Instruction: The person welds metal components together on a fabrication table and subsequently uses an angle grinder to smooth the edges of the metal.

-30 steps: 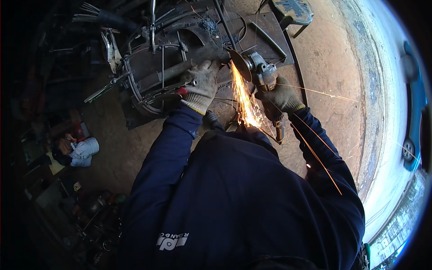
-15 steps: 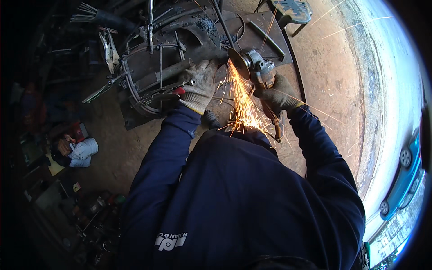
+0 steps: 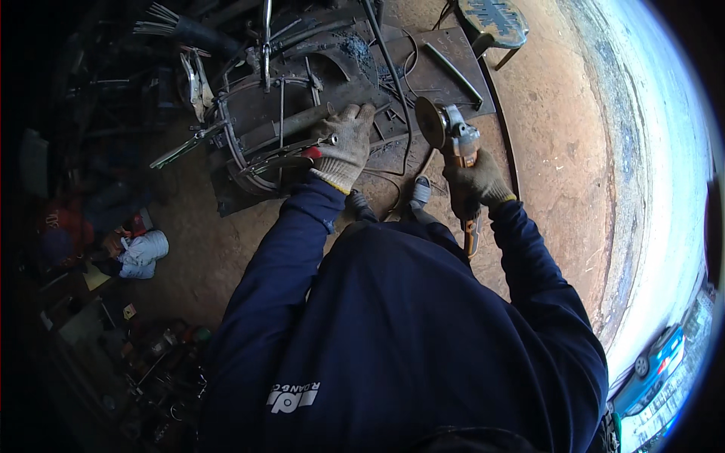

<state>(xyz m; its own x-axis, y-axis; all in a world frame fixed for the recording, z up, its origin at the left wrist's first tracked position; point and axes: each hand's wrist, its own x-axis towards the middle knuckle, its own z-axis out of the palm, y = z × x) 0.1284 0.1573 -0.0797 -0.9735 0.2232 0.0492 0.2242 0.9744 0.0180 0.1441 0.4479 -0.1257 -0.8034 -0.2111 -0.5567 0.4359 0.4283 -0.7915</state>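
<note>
My right hand point(image 3: 477, 178), in a grey knit glove, is wrapped round the body of an angle grinder point(image 3: 462, 140) with an orange-and-black housing. Its round disc point(image 3: 431, 122) stands apart from the metal, to the right of the bench pieces, and no sparks show. My left hand point(image 3: 346, 143), gloved too, is closed over the right end of a grey metal pipe point(image 3: 291, 124) on the steel table point(image 3: 483, 124); the fingertips are partly hidden. Beside its wrist lies a red-tipped tool point(image 3: 311, 152). A curved metal rod frame point(image 3: 226, 136) surrounds the pipe's left part.
Locking pliers point(image 3: 198, 87) grip the frame at left. A bent rod point(image 3: 400, 98) and a short tube point(image 3: 453, 73) lie on the table. A worn stool point(image 3: 492, 23) stands beyond it. My sandalled feet point(image 3: 421, 193) are below the table edge. A blue car point(image 3: 651, 370) is far right.
The spark stream has stopped. My right hand has drawn the grinder right and slightly down, away from the metal. My left hand stays on the pipe; the whole view has shifted slightly.
</note>
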